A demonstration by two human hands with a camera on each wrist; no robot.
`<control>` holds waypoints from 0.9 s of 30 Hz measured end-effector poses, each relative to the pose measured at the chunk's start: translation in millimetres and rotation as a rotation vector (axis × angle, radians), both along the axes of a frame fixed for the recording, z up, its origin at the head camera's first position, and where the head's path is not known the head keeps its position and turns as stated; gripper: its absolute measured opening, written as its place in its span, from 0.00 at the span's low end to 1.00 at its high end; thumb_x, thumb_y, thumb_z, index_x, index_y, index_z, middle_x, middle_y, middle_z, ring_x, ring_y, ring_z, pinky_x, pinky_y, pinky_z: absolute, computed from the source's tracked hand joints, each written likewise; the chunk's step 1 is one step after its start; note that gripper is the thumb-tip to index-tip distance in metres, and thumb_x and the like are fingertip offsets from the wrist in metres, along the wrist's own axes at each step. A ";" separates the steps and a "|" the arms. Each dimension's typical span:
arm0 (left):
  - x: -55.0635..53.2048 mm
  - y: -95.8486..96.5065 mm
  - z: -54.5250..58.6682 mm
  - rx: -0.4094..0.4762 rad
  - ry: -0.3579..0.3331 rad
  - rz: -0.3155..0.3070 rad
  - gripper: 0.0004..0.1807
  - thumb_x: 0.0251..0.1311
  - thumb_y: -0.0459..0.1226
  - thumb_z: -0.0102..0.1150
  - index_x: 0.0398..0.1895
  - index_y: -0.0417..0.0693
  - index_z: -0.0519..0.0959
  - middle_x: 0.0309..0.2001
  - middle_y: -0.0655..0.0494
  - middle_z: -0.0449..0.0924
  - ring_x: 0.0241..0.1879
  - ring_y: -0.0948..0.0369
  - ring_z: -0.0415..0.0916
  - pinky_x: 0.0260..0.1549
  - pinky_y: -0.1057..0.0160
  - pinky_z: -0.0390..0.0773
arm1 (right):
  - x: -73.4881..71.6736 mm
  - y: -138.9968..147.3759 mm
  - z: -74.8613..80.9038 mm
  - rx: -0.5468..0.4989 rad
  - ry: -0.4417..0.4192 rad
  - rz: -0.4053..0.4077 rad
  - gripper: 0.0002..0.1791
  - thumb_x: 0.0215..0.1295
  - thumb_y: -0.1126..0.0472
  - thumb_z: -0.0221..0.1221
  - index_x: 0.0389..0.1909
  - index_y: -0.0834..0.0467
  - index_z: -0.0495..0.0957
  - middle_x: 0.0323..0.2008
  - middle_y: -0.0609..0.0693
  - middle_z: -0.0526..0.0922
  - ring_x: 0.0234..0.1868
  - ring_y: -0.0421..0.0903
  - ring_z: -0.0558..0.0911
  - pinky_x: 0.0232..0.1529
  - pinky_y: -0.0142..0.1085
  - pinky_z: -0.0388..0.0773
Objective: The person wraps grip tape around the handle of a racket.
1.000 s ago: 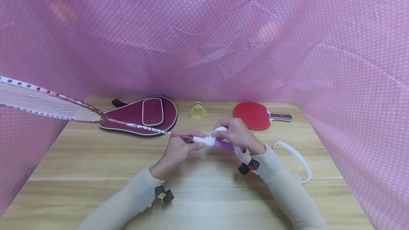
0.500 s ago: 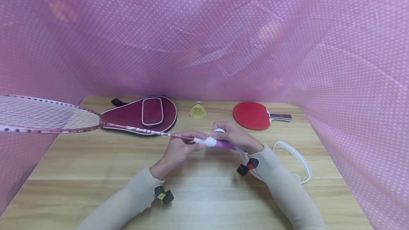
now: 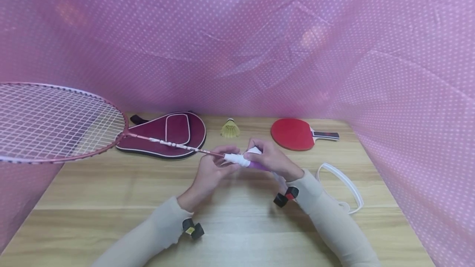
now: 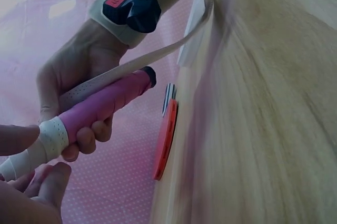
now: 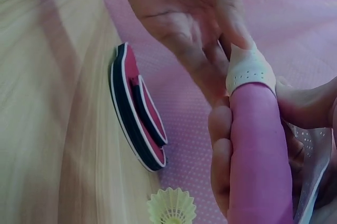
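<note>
A badminton racket point(image 3: 178, 146) is held above the table, its strung head reaching off to the left. My left hand point(image 3: 209, 173) holds it where the shaft meets the handle, thumb and fingers around the white-wrapped part. White perforated grip tape point(image 4: 52, 134) covers the upper handle; the lower part is a purple grip point(image 5: 259, 150) with a dark end cap point(image 4: 150, 76). My right hand point(image 3: 273, 160) pinches the tape at the edge of the wrap, its fingers curled around the purple grip. From there the tape runs past the right wrist to the table.
A loose white loop of tape point(image 3: 346, 182) lies on the wooden table point(image 3: 230, 238) at right. Along the back lie a maroon paddle case point(image 3: 148, 136), a yellow shuttlecock point(image 3: 230, 129) and a red table tennis paddle point(image 3: 292, 134). A pink dotted cloth point(image 3: 237, 52) hangs behind and at the sides.
The racket has rolled in my hands, its head turning from nearly edge-on to face-on. The white wrap now covers a bit more of the handle. Both hands stay in nearly the same place.
</note>
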State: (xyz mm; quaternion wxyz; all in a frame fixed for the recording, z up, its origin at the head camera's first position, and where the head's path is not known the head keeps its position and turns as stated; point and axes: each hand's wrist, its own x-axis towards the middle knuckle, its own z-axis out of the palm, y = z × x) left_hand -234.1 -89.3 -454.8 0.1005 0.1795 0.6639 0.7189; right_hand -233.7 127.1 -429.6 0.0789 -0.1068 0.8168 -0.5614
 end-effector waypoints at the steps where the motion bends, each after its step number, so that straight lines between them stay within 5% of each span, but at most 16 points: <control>1: 1.2 1.3 0.0 -0.003 -0.012 0.006 0.28 0.52 0.26 0.72 0.60 0.38 0.78 0.59 0.40 0.82 0.57 0.56 0.82 0.59 0.63 0.81 | 0.6 -0.3 -0.7 -0.001 0.005 -0.005 0.07 0.63 0.62 0.66 0.32 0.59 0.76 0.28 0.47 0.76 0.37 0.46 0.73 0.38 0.34 0.72; 7: 5.9 6.8 -1.4 -0.048 -0.031 0.080 0.22 0.52 0.34 0.76 0.52 0.41 0.84 0.52 0.42 0.86 0.44 0.61 0.85 0.43 0.67 0.86 | 5.1 -6.7 -4.6 -0.008 0.055 -0.002 0.10 0.58 0.64 0.70 0.32 0.58 0.77 0.39 0.51 0.84 0.45 0.48 0.78 0.47 0.40 0.76; 11: 8.6 7.6 -1.0 -0.135 -0.019 0.173 0.18 0.50 0.41 0.78 0.44 0.46 0.88 0.44 0.48 0.89 0.31 0.67 0.77 0.29 0.71 0.76 | 7.6 -9.8 -7.4 0.018 0.086 0.018 0.13 0.55 0.65 0.73 0.30 0.56 0.75 0.40 0.50 0.85 0.48 0.48 0.81 0.54 0.42 0.77; 19: 14.9 7.9 1.9 -0.112 -0.032 0.191 0.15 0.51 0.36 0.77 0.42 0.41 0.88 0.43 0.45 0.90 0.38 0.63 0.84 0.37 0.70 0.82 | 12.6 0.0 -1.0 0.105 0.118 0.048 0.07 0.56 0.57 0.74 0.29 0.50 0.83 0.37 0.43 0.89 0.46 0.44 0.85 0.57 0.44 0.79; 27: 21.9 9.9 2.6 -0.105 -0.051 0.182 0.15 0.50 0.33 0.76 0.43 0.41 0.88 0.42 0.45 0.90 0.36 0.64 0.82 0.36 0.70 0.80 | 15.6 13.2 11.9 0.282 0.169 -0.033 0.05 0.55 0.57 0.74 0.29 0.44 0.87 0.31 0.38 0.90 0.40 0.41 0.85 0.48 0.40 0.81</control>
